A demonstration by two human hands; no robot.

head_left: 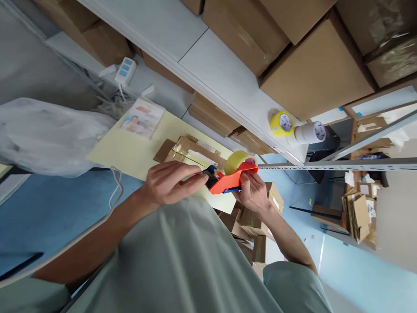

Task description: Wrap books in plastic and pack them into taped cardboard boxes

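My right hand [253, 191] is wrapped round an orange tape dispenser [230, 181] with blue parts. A roll of yellowish packing tape [239, 161] sits on the dispenser. My left hand [176, 181] is closed, its thumb and fingertips pinched together at the dispenser's dark front end. Whatever lies between those fingertips is too small to make out. Just beyond both hands, a taped cardboard box [192, 152] rests on the pale yellow tabletop [130, 154].
Over the table runs a grey shelf [208, 56] with large cartons [316, 74], a yellow tape roll [282, 123] and a white roll [309, 132]. A booklet [143, 116] lies on the tabletop. Boxes [257, 221] are stacked below at right. A white cable [115, 187] hangs at left.
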